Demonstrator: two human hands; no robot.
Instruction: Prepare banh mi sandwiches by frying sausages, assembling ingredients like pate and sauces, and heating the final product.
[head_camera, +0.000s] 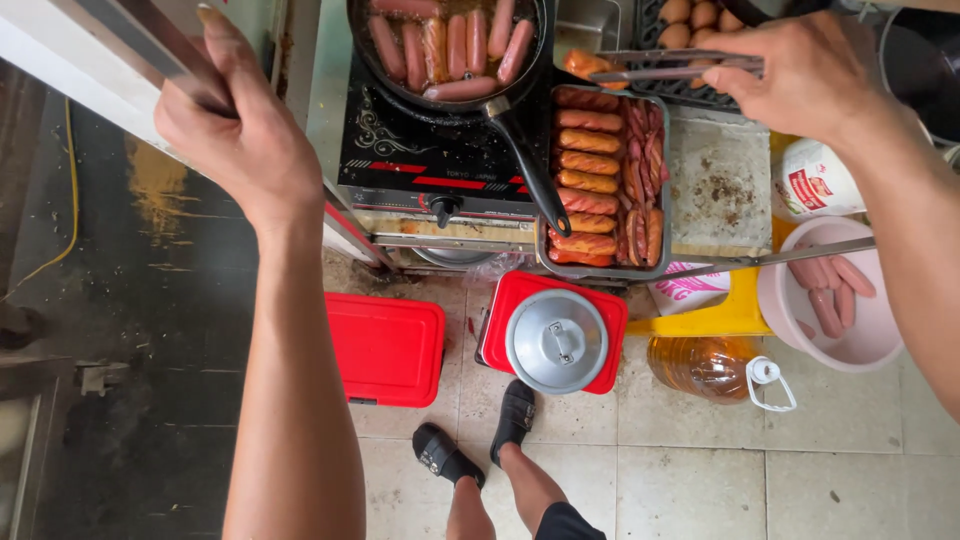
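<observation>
Tongs (680, 66) are held shut by the right hand (800, 75), and 1 fried sausage (585, 66) is pinched at their tip, hanging between the pan (530, 160) and the tray (662, 180), just above the tray's top edge. The right fingers are clenched round the tongs. The left hand (240, 140) is wrapped over a slanted metal edge (120, 45) at the top left, fingers curled on it.

What could go wrong, honestly: the sausage is only held by its end, so it could be dropped onto the floor (700, 480) or back into the hot oil, and a splash would be thrown up toward the bare forearm. The pan handle sticks out over the tray's left side, so it could be knocked by the tongs and the pan tipped off the stove (400, 150). The feet are in open sandals (480, 435) right below, so spilled oil would be bad news.

Counts, as far as can be told:
- about 7 sausages seen in the pan
- roughly 8 whole ones stacked in the tray, plus a pile of split ones that can't be counted
- about 5 raw ones in the pink bowl (790, 320)
- 2 red boxes (385, 350), 1 with a steel lid (557, 341) on top
- 1 oil jug (715, 368)
- some eggs (695, 20) at the top, partly hidden
</observation>
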